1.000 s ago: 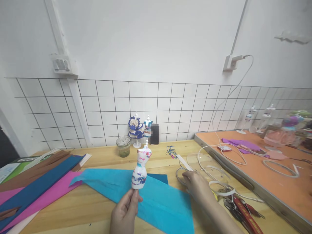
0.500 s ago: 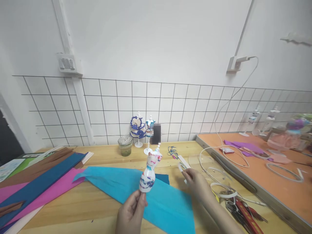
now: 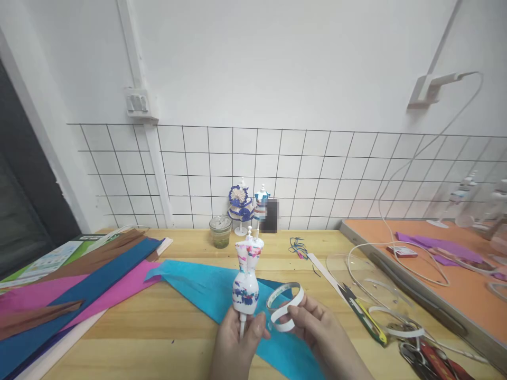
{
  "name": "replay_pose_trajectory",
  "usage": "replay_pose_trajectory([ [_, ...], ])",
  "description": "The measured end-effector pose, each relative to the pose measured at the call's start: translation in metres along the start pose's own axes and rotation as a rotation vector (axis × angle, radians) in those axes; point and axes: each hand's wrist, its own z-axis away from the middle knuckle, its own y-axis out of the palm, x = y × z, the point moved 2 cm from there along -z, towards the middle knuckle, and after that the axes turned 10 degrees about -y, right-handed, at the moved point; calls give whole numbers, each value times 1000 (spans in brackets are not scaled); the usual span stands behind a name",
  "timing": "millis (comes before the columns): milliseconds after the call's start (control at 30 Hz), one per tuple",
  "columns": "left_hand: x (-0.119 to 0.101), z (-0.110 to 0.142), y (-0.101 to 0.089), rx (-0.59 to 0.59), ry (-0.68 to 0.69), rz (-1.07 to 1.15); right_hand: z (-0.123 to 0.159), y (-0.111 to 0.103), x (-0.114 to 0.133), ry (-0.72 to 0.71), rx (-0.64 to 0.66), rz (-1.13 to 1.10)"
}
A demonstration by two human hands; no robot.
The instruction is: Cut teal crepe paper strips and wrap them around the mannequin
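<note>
My left hand [image 3: 240, 338] is closed round the thin stem of a small white mannequin [image 3: 246, 279], upright, its torso stained with pink, blue and purple marks. Close beside it on the right, my right hand [image 3: 317, 330] pinches a narrow roll of white tape [image 3: 285, 301] with faint green print inside its ring. Part of the tape curls loose toward the mannequin without clearly touching it. Under both hands lies a bright blue sheet of crepe paper [image 3: 198, 287], with a darker blue piece partly beneath it.
Brown, blue and pink sheets [image 3: 114, 295] lie at the left. Two dressed mannequins [image 3: 241, 203] and a lidded glass jar [image 3: 221, 232] stand by the wall. At right are a utility knife [image 3: 366, 319], scissors [image 3: 435, 359], a white cable and an orange board [image 3: 372, 229].
My right hand has lifted the tape roll from the table and brought it left, beside the mannequin. The mannequin has turned more upright. The whole view has shifted slightly left.
</note>
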Motion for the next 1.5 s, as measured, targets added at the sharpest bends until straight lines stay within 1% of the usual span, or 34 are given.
replay_pose_trajectory([
  [67, 0, -1, -1, 21, -9, 8, 3, 4, 3, -61, 18, 86],
  [167, 4, -3, -1, 22, -15, 39, 6, 7, 6, -127, -27, 175],
  [300, 12, -4, 0, -25, -23, 68, 12, 13, 6, -217, -123, 227],
  [400, 13, -4, 0, -79, -20, 63, 15, 17, 4, -256, -144, 261],
  [467, 11, -3, -1, -97, -27, 65, 15, 17, 3, -258, -146, 245],
  [600, 3, -2, -4, -122, -17, 51, 11, 14, -3, -210, -158, 152],
  [700, -2, -1, -6, -122, 14, 72, 8, 12, -10, -148, -171, 24],
  [833, -2, -1, -7, -99, 35, 69, 6, 11, -21, -21, -167, -157],
  [933, 0, -2, -9, -78, 68, 19, 6, 10, -28, 48, -162, -204],
  [1000, 1, -3, -12, -84, 95, -31, 6, 9, -34, 93, -139, -227],
  [1133, 1, -7, -17, -89, 139, -91, 8, 11, -44, 152, -49, -238],
  [1200, 0, -8, -19, -89, 146, -118, 9, 12, -44, 137, -4, -157],
  [1300, -3, -8, -19, -75, 133, -119, 10, 11, -34, 29, 24, 113],
  [1367, -6, -7, -19, -64, 139, -108, 11, 7, -25, -94, -22, 332],
  [1433, -8, -6, -19, -44, 151, -126, 11, 3, -15, -269, -60, 546],
  [1500, -9, -5, -18, 0, 146, -161, 11, 1, -11, -417, -32, 715],
])
